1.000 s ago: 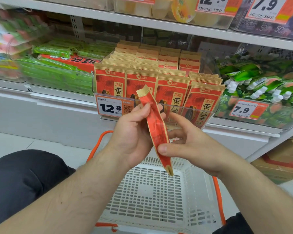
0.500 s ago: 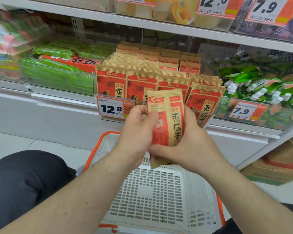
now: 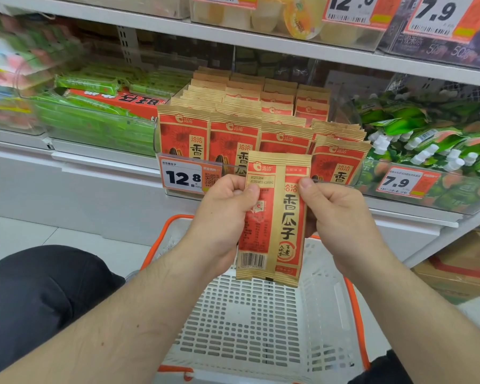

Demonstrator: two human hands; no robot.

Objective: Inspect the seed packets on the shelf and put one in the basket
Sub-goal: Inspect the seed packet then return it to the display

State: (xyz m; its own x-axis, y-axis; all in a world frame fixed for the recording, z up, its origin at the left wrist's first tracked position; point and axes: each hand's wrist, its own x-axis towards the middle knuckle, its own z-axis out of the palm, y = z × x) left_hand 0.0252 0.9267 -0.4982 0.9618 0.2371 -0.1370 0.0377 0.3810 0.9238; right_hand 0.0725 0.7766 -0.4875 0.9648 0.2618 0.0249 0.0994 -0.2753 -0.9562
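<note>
Both hands up front, holding one seed packet (image 3: pixel 272 217) upright btwn them, back side w/ barcode and date print facing the person. Left hand (image 3: pixel 222 220) grips the packet's 9 o'clock edge, thumb pressed on the face, fingers curled behind. Right hand (image 3: pixel 341 214) pinches the 3 o'clock edge, thumb on front, fingers folded behind. Packet hangs above the basket (image 3: pixel 261 328), not touching it.

Basket: white perforated plastic w/ orange rim, sits on pale floor tiles (image 3: pixel 67 239) at 6 o'clock of the packet; its far rim is near the shelf base. Person's dark-clad knee (image 3: pixel 39 295) at 8 o'clock.

At 12 o'clock, shelf tray (image 3: pixel 161 151) w/ rows of matching packets (image 3: pixel 233 128) standing upright, price tag (image 3: pixel 183 176) 12.8 clipped to its front lip. Green wrapped snacks (image 3: pixel 94 117) at 10 o'clock, green spouted pouches (image 3: pixel 427 139) at 2 o'clock behind a 7.9 tag (image 3: pixel 399 182). Upper shelf edge (image 3: pixel 261 42) overhead. Cardboard boxes (image 3: pixel 460 267) low at 3 o'clock.

Vs 1 s ago: packet was edge-on, tilted; now turned flat, upright, and right hand has shifted to the side edge.
</note>
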